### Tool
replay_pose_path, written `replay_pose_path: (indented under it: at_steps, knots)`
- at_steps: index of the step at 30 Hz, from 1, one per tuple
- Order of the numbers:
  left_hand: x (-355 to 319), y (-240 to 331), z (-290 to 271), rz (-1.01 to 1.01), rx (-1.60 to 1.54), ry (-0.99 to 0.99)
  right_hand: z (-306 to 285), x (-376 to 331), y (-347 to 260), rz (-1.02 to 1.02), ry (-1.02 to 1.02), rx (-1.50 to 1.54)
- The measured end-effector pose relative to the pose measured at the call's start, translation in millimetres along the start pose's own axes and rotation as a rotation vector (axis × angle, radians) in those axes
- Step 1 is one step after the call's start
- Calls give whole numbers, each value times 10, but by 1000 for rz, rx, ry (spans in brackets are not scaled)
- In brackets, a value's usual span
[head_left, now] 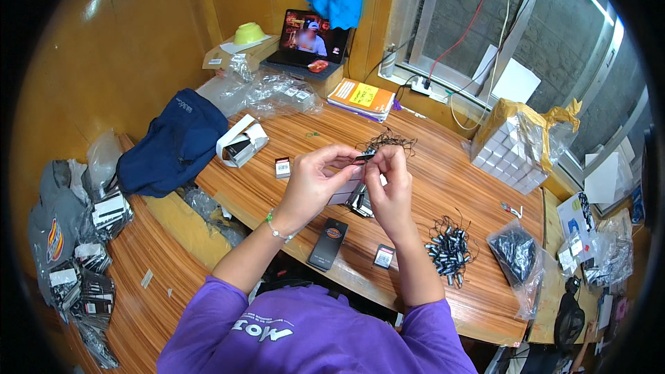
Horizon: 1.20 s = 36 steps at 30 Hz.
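Note:
Above the middle of the wooden table, my left hand [323,179] and my right hand [389,183] are close together, fingertips pinched. Between them they hold a small, flat black piece [364,158]; its exact kind is too small to make out. Partly hidden beneath my hands are a pale box [342,194] and a black and silver object [359,202]. A flat black box [327,243] with an oval emblem lies nearer to me. To its right is a small black-and-white card [383,256]. Another such card [282,167] lies left of my left hand.
Right of my right arm sits a pile of small dark cylinders with black cords [449,251]. Beyond my hands lies a tangle of black cords [389,140]. A bagged black bundle [514,253], a wrapped stack of white boxes [509,151], a laptop [307,40] and a navy bag [172,142] surround the workspace.

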<state>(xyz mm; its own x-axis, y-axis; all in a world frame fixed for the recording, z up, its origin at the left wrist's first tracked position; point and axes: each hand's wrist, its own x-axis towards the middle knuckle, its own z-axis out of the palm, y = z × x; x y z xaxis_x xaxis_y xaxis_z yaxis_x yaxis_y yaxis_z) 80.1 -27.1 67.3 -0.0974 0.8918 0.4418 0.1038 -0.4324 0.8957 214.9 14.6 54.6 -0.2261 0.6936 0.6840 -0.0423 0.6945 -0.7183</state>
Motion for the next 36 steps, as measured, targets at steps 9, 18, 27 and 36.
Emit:
replay_pose_path:
  at_steps: [9, 18, 27, 36]
  knots:
    - [121, -110, -24, -4, 32, -40, 58, -1, 154, 19, 103, 28]
    - [226, -268, -165, 138, 146, -174, 78, -10, 218, 241, 51, 160]
    - [321, -468, -407, 778, 622, -62, 120, 86, 239, 519, -93, 473]
    - [338, -491, -637, 939, 738, -78, 336, 36, 341, 688, -127, 537]
